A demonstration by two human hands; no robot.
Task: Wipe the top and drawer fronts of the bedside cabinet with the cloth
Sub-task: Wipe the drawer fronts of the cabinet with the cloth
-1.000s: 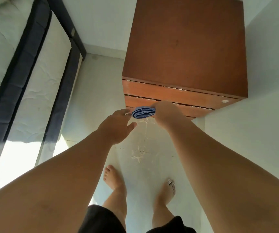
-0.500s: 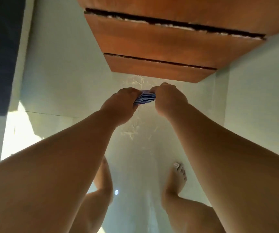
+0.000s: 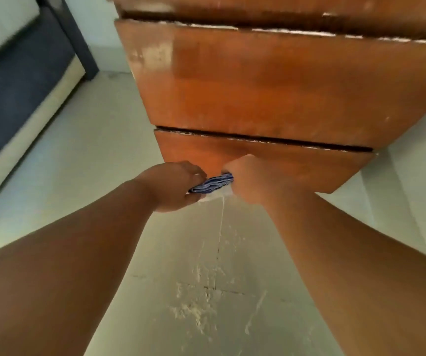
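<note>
Both fists are closed on the folded striped cloth [image 3: 212, 185], left hand [image 3: 173, 186] and right hand [image 3: 251, 182] gripping opposite ends, probably to refold it low before the bottom drawer front [image 3: 271, 163].

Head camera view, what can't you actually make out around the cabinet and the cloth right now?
- Cabinet top: cut off by the upper frame edge.
- Cloth: only a striped strip shows; its ends are hidden inside the left hand and right hand.
- Bottom drawer front: partly covered by both hands.
- Bed frame: motion-blurred.
</note>
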